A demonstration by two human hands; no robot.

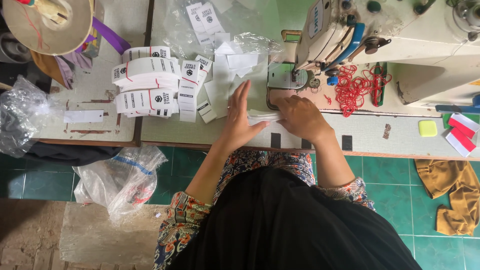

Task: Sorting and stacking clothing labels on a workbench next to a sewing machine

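Head camera, steep downward view, close over sewing table (200,135).

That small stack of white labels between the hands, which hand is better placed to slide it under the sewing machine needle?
Probably the right hand: it lies on the small stack of white labels, directly below the cream sewing machine's needle plate. The left hand stands edge-on at the stack's far side.
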